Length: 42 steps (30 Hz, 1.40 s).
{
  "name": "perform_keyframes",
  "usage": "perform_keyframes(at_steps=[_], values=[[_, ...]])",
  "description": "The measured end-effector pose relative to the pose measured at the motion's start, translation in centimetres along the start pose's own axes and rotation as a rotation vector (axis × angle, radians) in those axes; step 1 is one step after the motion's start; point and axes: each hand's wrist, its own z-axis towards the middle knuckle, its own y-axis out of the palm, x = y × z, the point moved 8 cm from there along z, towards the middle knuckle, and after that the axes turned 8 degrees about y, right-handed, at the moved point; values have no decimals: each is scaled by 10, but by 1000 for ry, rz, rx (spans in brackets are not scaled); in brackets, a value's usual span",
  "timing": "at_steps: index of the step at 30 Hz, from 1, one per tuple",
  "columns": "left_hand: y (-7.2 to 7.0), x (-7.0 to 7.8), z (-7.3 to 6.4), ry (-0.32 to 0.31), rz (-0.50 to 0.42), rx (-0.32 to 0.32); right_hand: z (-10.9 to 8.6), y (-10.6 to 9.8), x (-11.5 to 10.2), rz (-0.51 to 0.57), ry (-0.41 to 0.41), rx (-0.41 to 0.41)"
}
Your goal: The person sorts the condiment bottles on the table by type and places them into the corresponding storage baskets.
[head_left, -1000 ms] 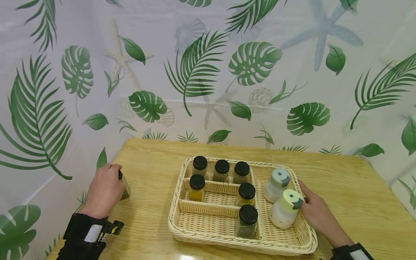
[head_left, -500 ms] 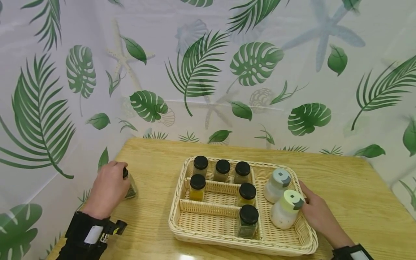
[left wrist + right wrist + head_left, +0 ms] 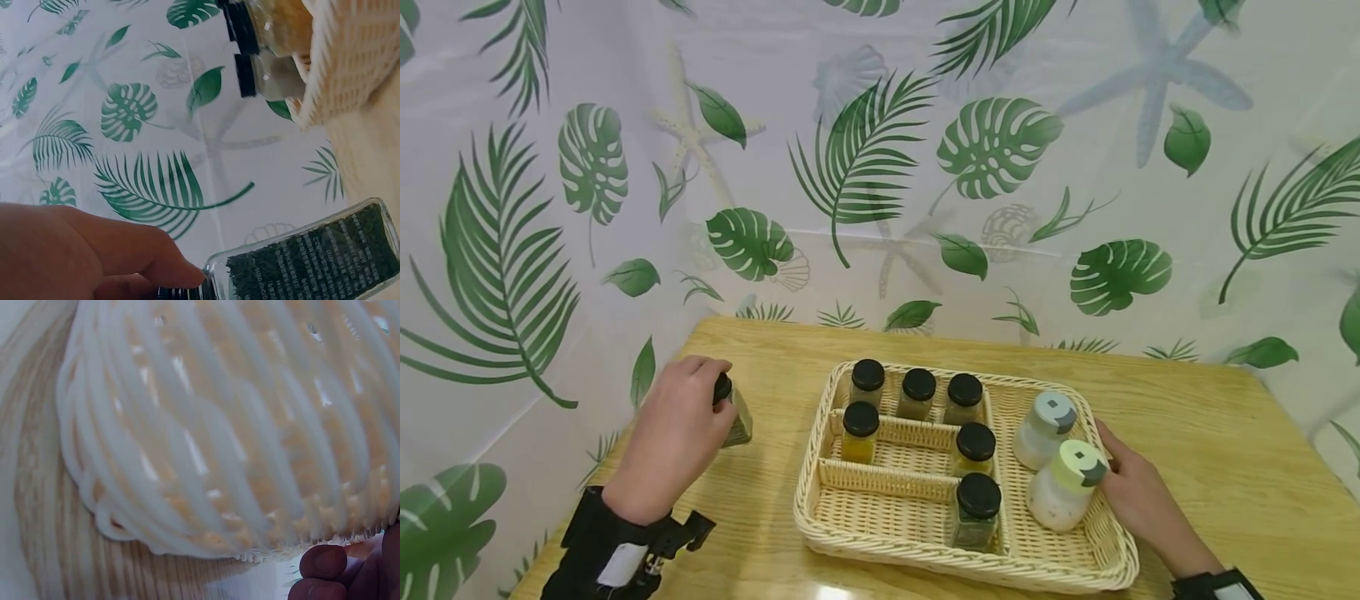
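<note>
My left hand (image 3: 673, 429) pinches a glass spice jar (image 3: 740, 421) by its black lid, left of the wicker basket (image 3: 917, 560). Dark green dried flakes and white lettering show on this jar in the left wrist view, where thumb and finger meet at the lid. My right hand (image 3: 1138, 492) grips the basket's right rim, its fingers partly hidden behind the wicker. Inside the basket are several black-lidded spice jars (image 3: 976, 512) in the left compartments. A shaker with a grey-blue lid (image 3: 1043, 429) and one with a yellow-green lid (image 3: 1063, 487) stand in the right compartment.
The basket stands on a wooden table (image 3: 760, 517). Behind and to the left hangs a white cloth (image 3: 865, 275) printed with green leaves, close to the table's back and left edges.
My left hand has moved right toward the basket with the spice jar, which now shows more of its body and looks slightly raised. My right hand stays on the basket's rim.
</note>
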Motion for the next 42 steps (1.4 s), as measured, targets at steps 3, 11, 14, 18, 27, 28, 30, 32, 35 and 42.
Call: perform_keyframes(at_steps=[3,11,14,18,27,28,30,32,35,42], values=[[-2,9,2,11,-7,-1,0,0,0,-3,-3,8],[-7,33,4,39,-48,-24,1,2,4,-16,14,-3],[-8,44,4,59,-60,-26,0,1,3,-13,13,-4],[-11,57,5,99,-60,-18,-1,1,3,-7,12,-1],[-11,80,6,165,-54,-18,0,1,4,-13,19,-5],[-11,82,6,171,-54,-17,1,1,4,-14,20,-7],[-11,86,6,185,-51,-15,1,1,4,-15,20,-8],[-12,90,6,199,-50,-13,2,1,5,-14,22,-12],[-11,97,6,228,-48,-16,3,0,5,-14,21,-12],[-3,110,3,257,-55,-67,4,2,4,-10,14,-13]])
